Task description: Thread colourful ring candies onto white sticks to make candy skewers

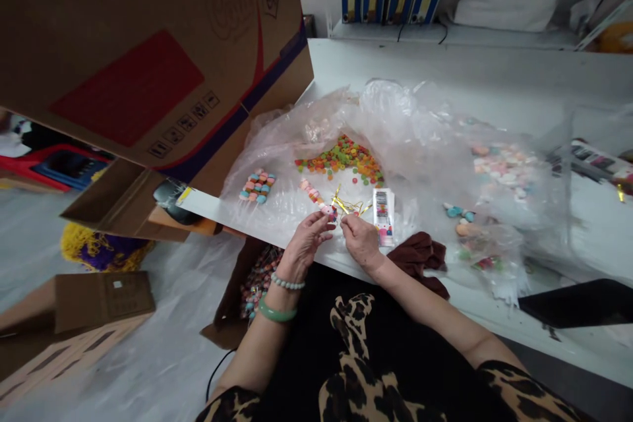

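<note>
A skewer of colored candies [313, 194] slants up and away from the fingers of my left hand [309, 237], which are closed around its near end. My right hand [362, 241] is pinched just beside that end; what sits between its fingertips is too small to make out. Gold twist ties [346, 203] lie loose just beyond both hands. To the right of them is a stack of printed cards [382, 216]. Farther back, green, orange and red ring candies [346, 159] are heaped on clear plastic. Several finished-looking candy skewers [258, 186] lie side by side at the left.
A big cardboard box [148, 46] stands at the left. Below the table edge, an open carton [232, 293] holds many candy skewers. A brown cloth [420, 257], a bag of pale candies [507, 168] and a black phone-like slab [578, 303] lie to the right.
</note>
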### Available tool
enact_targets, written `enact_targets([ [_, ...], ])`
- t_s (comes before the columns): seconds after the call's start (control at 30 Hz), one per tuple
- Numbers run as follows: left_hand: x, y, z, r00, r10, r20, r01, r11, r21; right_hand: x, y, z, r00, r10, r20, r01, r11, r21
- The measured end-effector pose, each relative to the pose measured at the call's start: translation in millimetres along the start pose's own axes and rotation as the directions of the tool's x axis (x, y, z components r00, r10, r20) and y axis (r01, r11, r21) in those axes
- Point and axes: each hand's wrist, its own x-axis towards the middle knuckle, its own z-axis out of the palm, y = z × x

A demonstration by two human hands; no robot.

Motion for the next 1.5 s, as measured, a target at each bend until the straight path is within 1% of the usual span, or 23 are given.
enact_targets([
  [0.07,1,2,8.3,0.998,-0.01,-0.06,0.004,0.996,-0.092,-3,-3,0,0.999,-0.034,0.012,0.034,0.999,-0.003],
  [0.13,3,-1,19.3,0.997,0.012,-0.082,-0.021,0.994,-0.106,-5,-6,0,0.999,-0.028,0.026,0.026,0.998,0.049],
  [0.23,6,-8,35.9,0.995,0.078,-0.055,-0.082,0.993,-0.08,-5,-10,-3,0.997,0.059,0.053,-0.069,0.977,0.201],
  [0.3,5,-10,42.9,0.996,0.085,-0.031,-0.087,0.993,-0.084,-4,-9,-6,0.989,0.122,0.08,-0.14,0.943,0.3],
  [0.37,2,-8,44.4,0.997,0.069,0.031,-0.066,0.995,-0.078,-1,-5,-10,0.977,0.182,0.109,-0.211,0.895,0.392],
  [0.47,-1,-1,38.0,0.979,-0.01,0.202,0.014,1.0,-0.015,2,3,-17,0.964,0.229,0.137,-0.267,0.837,0.478],
  [0.53,1,3,31.4,0.969,-0.074,0.236,0.082,0.996,-0.027,3,6,-21,0.964,0.217,0.151,-0.263,0.84,0.475],
  [0.57,3,4,28.3,0.971,-0.096,0.218,0.112,0.992,-0.064,3,6,-23,0.965,0.205,0.165,-0.259,0.846,0.467],
  [0.63,10,6,23.8,0.984,-0.114,0.133,0.135,0.979,-0.155,2,5,-26,0.957,0.193,0.216,-0.274,0.845,0.459],
  [0.73,19,7,23.4,0.997,-0.079,-0.015,0.074,0.971,-0.226,2,5,-28,0.943,0.202,0.263,-0.305,0.841,0.446],
  [0.8,21,6,27.7,0.998,-0.04,-0.044,0.028,0.969,-0.247,4,5,-27,0.945,0.222,0.241,-0.313,0.832,0.458],
  [0.83,20,5,30.8,0.999,-0.016,-0.029,0.008,0.966,-0.258,6,5,-26,0.947,0.231,0.225,-0.314,0.82,0.479],
  [0.9,17,2,38.0,0.999,0.037,0.033,-0.027,0.963,-0.268,12,4,-25,0.947,0.234,0.219,-0.318,0.775,0.546],
  [1.0,11,-4,47.1,0.989,0.107,0.102,-0.078,0.965,-0.25,19,-1,-22,0.939,0.238,0.25,-0.345,0.661,0.667],
  [1.1,8,-7,50.7,0.98,0.15,0.131,-0.115,0.963,-0.243,22,-7,-21,0.93,0.291,0.225,-0.354,0.543,0.761],
  [1.17,7,-9,51.0,0.975,0.166,0.146,-0.127,0.961,-0.246,22,-9,-19,0.929,0.315,0.192,-0.336,0.51,0.792],
  [1.23,8,-11,51.5,0.975,0.17,0.144,-0.131,0.961,-0.245,20,-8,-16,0.928,0.334,0.166,-0.329,0.524,0.786],
  [1.27,9,-12,52.0,0.977,0.171,0.129,-0.135,0.958,-0.252,20,-7,-15,0.926,0.347,0.148,-0.332,0.561,0.759],
  [1.33,11,-14,53.4,0.98,0.182,0.079,-0.153,0.946,-0.286,18,-4,-15,0.927,0.368,0.073,-0.33,0.709,0.623],
  [1.4,13,-16,53.9,0.979,0.197,0.045,-0.172,0.93,-0.326,17,-2,-16,0.943,0.333,-0.021,-0.296,0.864,0.407],
  [1.43,14,-16,53.3,0.978,0.203,0.041,-0.178,0.924,-0.339,17,0,-17,0.952,0.304,-0.047,-0.273,0.907,0.321],
  [1.47,15,-15,52.0,0.978,0.206,0.041,-0.18,0.922,-0.342,16,1,-19,0.957,0.284,-0.05,-0.26,0.923,0.283],
  [1.5,16,-13,49.9,0.978,0.207,0.038,-0.183,0.923,-0.339,16,2,-20,0.961,0.276,-0.023,-0.256,0.919,0.3],
])
